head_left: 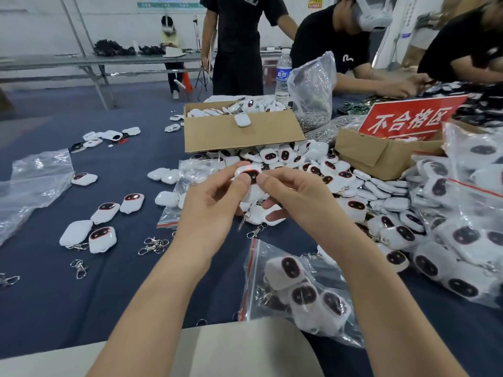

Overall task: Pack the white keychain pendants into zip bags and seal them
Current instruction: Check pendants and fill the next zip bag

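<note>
My left hand [215, 198] and right hand [295, 197] both pinch one white pendant [251, 174], centre frame. A filled zip bag [258, 270] lies lower right; the pendant heap [336, 172] crowds behind.

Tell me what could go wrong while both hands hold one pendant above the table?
1. The left hand and right hand pinch the pendant by its edges; it may slip into the pile nearby.
2. A clasp hanging under the hands may snag the empty zip bags.
3. The right forearm lies close to the filled zip bag and could push it.
</note>
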`<state>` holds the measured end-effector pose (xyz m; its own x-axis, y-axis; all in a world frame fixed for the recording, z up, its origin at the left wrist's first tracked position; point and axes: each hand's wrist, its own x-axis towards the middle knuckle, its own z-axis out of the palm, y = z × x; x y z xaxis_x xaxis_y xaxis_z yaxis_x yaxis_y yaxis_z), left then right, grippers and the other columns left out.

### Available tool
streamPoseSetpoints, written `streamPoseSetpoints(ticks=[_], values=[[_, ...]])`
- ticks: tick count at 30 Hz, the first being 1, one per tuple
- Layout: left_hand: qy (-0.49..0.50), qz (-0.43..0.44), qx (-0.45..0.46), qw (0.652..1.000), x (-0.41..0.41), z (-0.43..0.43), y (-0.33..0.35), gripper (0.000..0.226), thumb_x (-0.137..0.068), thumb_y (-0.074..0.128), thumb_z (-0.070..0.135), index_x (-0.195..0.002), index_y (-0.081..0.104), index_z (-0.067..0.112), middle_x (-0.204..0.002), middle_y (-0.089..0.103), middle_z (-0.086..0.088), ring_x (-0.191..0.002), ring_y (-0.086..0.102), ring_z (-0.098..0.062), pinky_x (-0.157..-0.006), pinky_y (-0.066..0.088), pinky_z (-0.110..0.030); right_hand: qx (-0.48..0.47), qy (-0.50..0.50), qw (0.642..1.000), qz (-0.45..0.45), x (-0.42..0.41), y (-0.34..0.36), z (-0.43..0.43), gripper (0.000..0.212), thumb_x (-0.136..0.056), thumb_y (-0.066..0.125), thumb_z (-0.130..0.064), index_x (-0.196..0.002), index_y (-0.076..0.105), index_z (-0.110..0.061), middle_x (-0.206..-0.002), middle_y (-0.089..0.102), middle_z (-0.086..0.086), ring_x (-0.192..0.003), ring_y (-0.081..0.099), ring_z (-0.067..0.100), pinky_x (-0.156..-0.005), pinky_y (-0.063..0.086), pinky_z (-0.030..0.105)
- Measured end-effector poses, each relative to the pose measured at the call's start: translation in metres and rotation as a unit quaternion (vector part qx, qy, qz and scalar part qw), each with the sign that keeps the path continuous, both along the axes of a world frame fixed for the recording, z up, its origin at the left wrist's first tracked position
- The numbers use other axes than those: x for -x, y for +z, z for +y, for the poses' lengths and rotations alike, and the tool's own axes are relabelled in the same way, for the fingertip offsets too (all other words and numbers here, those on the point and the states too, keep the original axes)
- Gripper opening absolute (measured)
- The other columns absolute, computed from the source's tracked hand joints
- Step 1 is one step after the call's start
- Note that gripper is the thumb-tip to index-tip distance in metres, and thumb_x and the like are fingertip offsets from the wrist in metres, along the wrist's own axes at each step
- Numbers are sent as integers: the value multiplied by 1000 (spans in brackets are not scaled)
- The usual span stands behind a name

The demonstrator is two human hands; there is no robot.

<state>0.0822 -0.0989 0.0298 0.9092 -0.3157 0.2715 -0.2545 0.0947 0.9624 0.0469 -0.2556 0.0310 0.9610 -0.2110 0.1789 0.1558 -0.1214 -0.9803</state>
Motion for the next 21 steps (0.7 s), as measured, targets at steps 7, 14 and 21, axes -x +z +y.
streamPoseSetpoints(ticks=[7,14,21], values=[[-33,-48,-36,998,-3,-3,-3,23,-103,57,25,-110,74,39,-92,74,18,-83,62,7,-79,51,-12,-21,-28,999,7,0,-3,2,17,-96,67,-29,-104,74,-15,-91,69,-2,-65,64,8,-58,58,25],[-68,-73,-68,993,-4,-2,-5,31,-101,62,22,-116,69,48,-108,69,-12,-89,63,-20,-95,53,-49,6,-64,998,-12,-1,-5,0,17,-93,70,-30,-95,76,-15,-77,70,-9,-63,63,5,-54,52,22],[-56,-73,-79,993,-5,1,-7,34,-100,62,23,-111,65,55,-97,68,-8,-77,55,-10,-69,52,-19,-11,-54,998,-23,-2,-8,4,18,-94,70,-26,-97,75,-9,-78,71,1,-64,64,6,-54,51,19]])
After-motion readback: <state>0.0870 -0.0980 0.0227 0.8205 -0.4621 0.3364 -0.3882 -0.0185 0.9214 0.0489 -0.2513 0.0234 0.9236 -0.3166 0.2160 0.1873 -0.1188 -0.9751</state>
